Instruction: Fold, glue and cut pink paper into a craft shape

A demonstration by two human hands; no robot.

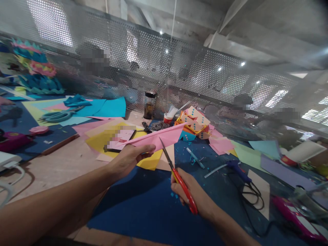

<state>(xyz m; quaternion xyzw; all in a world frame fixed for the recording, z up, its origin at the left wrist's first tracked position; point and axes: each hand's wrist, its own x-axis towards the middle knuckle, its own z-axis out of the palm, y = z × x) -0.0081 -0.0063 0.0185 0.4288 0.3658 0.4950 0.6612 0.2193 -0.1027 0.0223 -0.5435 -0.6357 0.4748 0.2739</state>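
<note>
My left hand (pixel 130 158) pinches a folded pink paper sheet (pixel 160 136) by its near end and holds it up over the table. In my right hand (pixel 194 196) are red-handled scissors (pixel 179 179), fingers wrapped round the handles. The scissor blades point up and away, their tip touching the lower edge of the pink paper near its middle. Under both hands lies a large dark blue paper sheet (pixel 148 205).
Yellow (pixel 102 140), cyan (pixel 110 107) and pink papers cover the table. Teal scissors (pixel 60 116) lie far left, a dark jar (pixel 149 105) and a folded paper box (pixel 194 123) at the back, a glue gun with cable (pixel 241 174) at right. A perforated metal screen (pixel 179 68) stands behind.
</note>
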